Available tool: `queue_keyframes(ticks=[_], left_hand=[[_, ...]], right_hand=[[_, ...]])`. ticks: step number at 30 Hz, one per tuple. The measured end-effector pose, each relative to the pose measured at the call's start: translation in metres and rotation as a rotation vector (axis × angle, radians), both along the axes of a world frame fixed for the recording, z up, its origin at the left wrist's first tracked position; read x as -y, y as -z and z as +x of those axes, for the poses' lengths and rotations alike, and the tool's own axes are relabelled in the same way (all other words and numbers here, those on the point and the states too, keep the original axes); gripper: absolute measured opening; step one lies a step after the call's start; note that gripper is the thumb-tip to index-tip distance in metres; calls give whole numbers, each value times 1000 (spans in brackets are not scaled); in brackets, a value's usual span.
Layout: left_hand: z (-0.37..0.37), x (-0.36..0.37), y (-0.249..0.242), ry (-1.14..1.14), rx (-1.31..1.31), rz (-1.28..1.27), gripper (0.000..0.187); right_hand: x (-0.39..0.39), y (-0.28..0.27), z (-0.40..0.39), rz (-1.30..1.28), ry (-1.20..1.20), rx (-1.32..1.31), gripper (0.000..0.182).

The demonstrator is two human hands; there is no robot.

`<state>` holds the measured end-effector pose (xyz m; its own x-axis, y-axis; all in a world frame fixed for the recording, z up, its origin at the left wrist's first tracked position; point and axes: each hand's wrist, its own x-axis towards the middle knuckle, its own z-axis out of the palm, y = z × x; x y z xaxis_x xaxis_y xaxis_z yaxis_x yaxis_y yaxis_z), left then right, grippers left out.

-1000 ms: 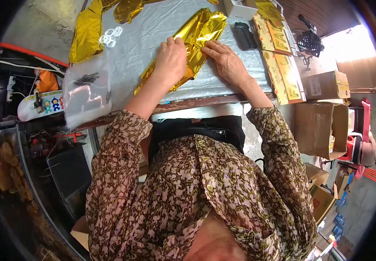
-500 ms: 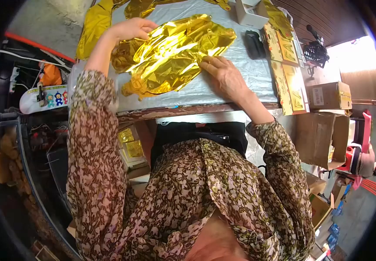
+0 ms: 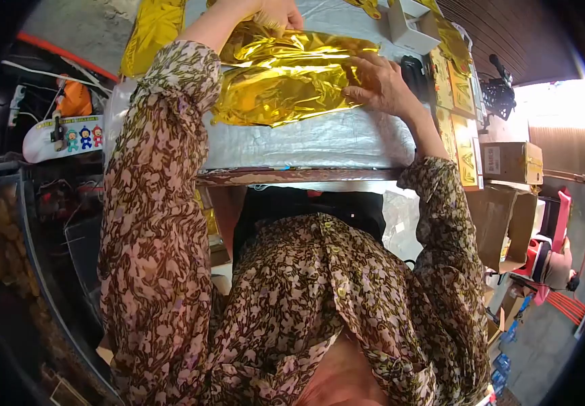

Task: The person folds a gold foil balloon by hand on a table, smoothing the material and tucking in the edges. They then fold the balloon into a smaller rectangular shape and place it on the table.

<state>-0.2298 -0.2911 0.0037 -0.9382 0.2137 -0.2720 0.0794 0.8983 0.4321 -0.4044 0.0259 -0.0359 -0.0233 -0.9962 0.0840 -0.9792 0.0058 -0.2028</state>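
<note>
A shiny gold foil piece [image 3: 282, 84] lies crinkled across the cloth-covered table [image 3: 272, 149]. My left hand [image 3: 275, 13] is at the foil's far edge; its fingers curl down, and whether they pinch the foil cannot be made out. Over the foil's right end is my right hand [image 3: 380, 84], with thumb and fingers apart around its edge. Just beyond that hand, a black tray [image 3: 411, 71] is partly hidden.
A white open box [image 3: 411, 30] stands at the back right. Yellow and red printed packets [image 3: 465, 145] line the table's right edge. More gold foil [image 3: 154, 34] lies at the back left. Cardboard boxes [image 3: 502, 216] stand right of the table.
My left hand has moved right and farther back. My right hand has shifted right and slightly up. The foil now lies farther right, stretched into a longer, flatter shape.
</note>
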Motion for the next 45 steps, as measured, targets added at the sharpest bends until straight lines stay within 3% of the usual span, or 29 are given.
queue_keyframes(ticks=[2,4,6,7,8,10,14,15,18,19,20,22,26,29,31,32,33,35,38,45], left_hand=[[-5,-11,-28,-261,244,-102,50],[-2,20,0,-257,224,-65,46],[8,36,10,-241,-29,-64,45],[13,23,-9,-451,193,-9,54],[22,18,-7,-455,197,-14,54],[40,15,3,-857,86,73,74],[50,21,-2,-651,174,-156,93],[46,4,-30,-664,402,-83,87],[54,18,-15,-645,240,64,80],[57,11,-30,-602,267,114,101],[61,4,-35,-598,263,111,101],[67,-5,-42,-665,150,139,75],[70,0,-45,-752,160,155,74],[75,18,-35,-660,139,-38,73],[78,31,-17,-658,110,-1,48],[85,24,-10,-714,-35,-25,28],[88,19,-15,-710,-38,-27,28],[95,13,-21,-841,120,196,22],[113,7,-9,-1052,134,653,24],[149,-39,36,-1304,88,1141,30]], right_hand=[[-2,6,0,-98,-16,54,73],[-1,3,4,-80,-17,54,74],[0,0,7,-66,-23,56,76],[1,0,6,-57,-24,48,77],[1,0,8,-47,-25,41,78],[1,4,11,-73,-10,-12,77],[-15,5,30,-251,-20,-171,76],[-22,-2,44,-218,-19,-129,73],[-42,-11,85,-182,-76,-113,64],[-49,-6,91,-163,-93,-120,63],[-54,-5,98,-162,-101,-124,57],[-58,5,98,-153,-123,-128,54],[-55,16,88,-169,-119,-38,45],[-52,14,83,-178,-121,38,42],[-49,10,76,-184,-130,63,39],[-47,7,71,-180,-134,73,37],[-44,6,65,-176,-137,82,35],[-38,9,55,-191,-103,105,32],[-15,28,29,-195,-69,91,33],[10,19,36,-284,144,151,45]])
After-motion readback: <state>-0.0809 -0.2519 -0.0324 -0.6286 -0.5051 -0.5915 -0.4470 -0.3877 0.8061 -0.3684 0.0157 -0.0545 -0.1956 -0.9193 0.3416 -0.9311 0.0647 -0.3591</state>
